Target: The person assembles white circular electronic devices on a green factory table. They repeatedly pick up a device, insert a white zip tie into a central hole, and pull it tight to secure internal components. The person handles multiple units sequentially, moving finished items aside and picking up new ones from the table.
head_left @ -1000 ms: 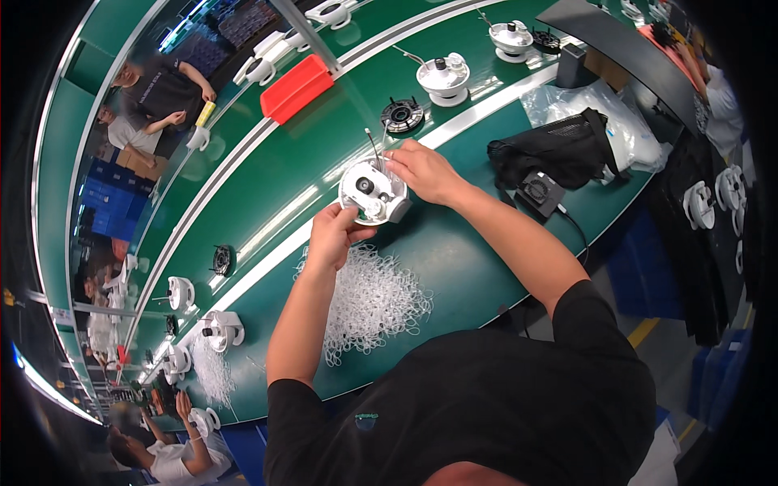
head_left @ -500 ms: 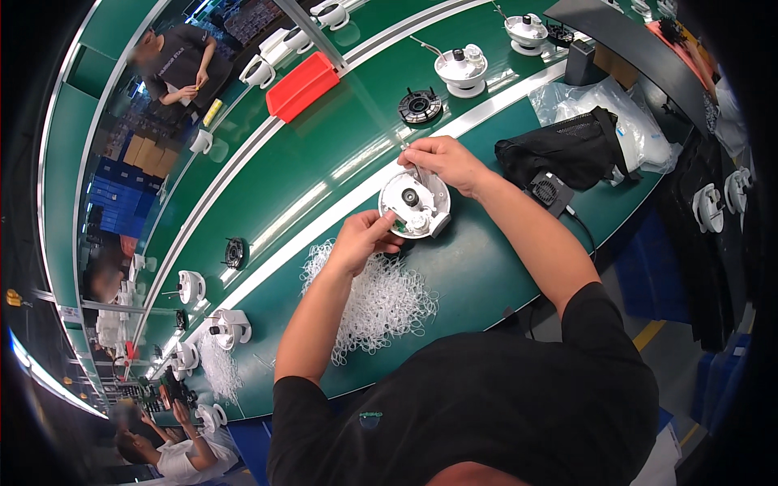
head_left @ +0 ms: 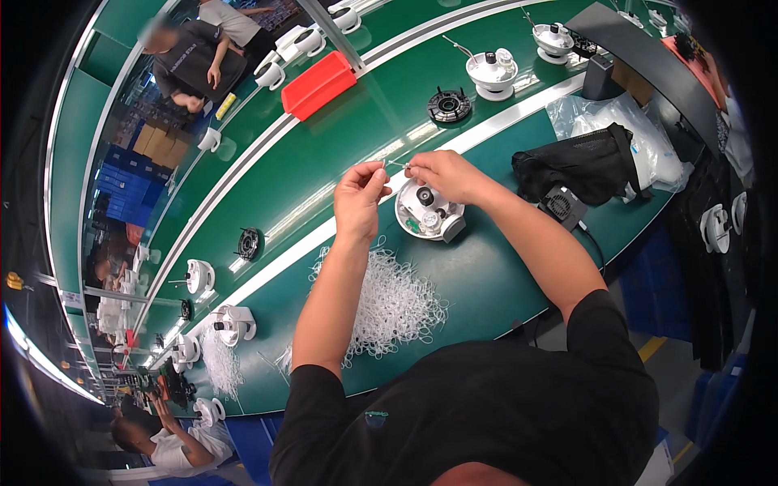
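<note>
A white round camera housing (head_left: 444,225) with a black lens sits on the green bench in front of me, its open face tipped up and a bit of green board showing inside. Above its far edge, my right hand (head_left: 447,175) pinches a thin light cable (head_left: 395,164). My left hand (head_left: 359,194) is closed at the cable's other end, its fingertips pressed together just left of the housing. What exactly sits between the left fingertips is too small to make out. Beside my left forearm lies a pile of thin white loops (head_left: 397,304).
A black ring-shaped part (head_left: 449,105) and another white housing (head_left: 492,77) stand on the conveyor (head_left: 340,174) beyond. A red bin (head_left: 320,85) lies farther off. At right are a black bag (head_left: 575,162), clear plastic bags and a small fan (head_left: 562,205). Co-workers are across and at left.
My left hand has let go of the housing and risen to the cable beside my right hand. The housing now rests without a hand around it.
</note>
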Available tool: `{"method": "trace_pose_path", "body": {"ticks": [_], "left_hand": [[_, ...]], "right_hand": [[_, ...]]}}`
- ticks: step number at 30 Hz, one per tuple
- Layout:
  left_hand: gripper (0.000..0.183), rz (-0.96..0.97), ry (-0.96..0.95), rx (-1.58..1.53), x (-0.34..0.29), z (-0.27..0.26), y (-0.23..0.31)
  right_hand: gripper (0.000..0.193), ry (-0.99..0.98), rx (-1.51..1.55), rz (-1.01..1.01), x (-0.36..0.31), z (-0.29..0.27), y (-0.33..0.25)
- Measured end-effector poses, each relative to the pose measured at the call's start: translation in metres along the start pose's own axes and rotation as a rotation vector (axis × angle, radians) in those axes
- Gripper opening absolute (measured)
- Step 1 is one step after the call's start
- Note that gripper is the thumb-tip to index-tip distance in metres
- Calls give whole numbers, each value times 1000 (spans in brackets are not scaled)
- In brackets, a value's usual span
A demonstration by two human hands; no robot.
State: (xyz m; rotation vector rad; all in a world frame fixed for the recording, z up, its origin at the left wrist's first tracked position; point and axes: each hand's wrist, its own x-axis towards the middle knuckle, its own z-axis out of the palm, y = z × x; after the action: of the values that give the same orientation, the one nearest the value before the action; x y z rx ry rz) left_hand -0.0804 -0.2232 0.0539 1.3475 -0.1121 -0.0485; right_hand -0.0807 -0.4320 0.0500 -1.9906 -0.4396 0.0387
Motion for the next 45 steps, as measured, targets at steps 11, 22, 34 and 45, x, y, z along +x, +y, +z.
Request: {"method": "trace_pose_path", "body": {"ticks": [11,22,34,45], "left_hand": [[20,80,-87,146,3,19,-12],[14,7,-102,447,-1,27,-5],[13,546,-235,1094,-8,19,-19],[15,505,-184,1145,-16,24,-12]], "right_hand": [[24,-17,-2,-25,-2,-3,1],[25,-17,232,-49,-10,-6,10],[24,147,568,139,-7,-1,16],[19,-6,-160,-178,-18,-8,4]]}}
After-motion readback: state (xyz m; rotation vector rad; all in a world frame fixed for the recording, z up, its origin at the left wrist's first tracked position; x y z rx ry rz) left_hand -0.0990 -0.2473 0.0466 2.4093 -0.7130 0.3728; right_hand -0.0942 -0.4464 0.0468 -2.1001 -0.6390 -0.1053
